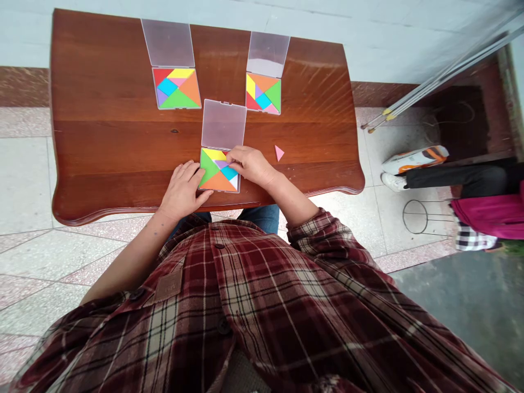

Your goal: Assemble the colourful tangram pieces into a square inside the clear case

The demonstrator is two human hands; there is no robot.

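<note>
Three open plastic tangram cases lie on the wooden table [110,164], each with a frosted clear lid and coloured pieces. Nearest me, the case's tray [215,183] is partly covered by my hands. My left hand [184,188] rests flat with spread fingers against the tray's left edge. My right hand [249,165] has its fingertips on the pieces near the tray's upper right, and whether it pinches one is hidden. A loose pink triangle [279,153] lies on the wood to the right. Farther off sit two filled trays [176,88] [263,93].
The reddish-brown table has a curved front edge against my torso, with a tiled floor below. To the right are a person's leg and white shoe [450,180], a wire stand [421,217], a magenta cloth [489,218] and metal poles [442,82].
</note>
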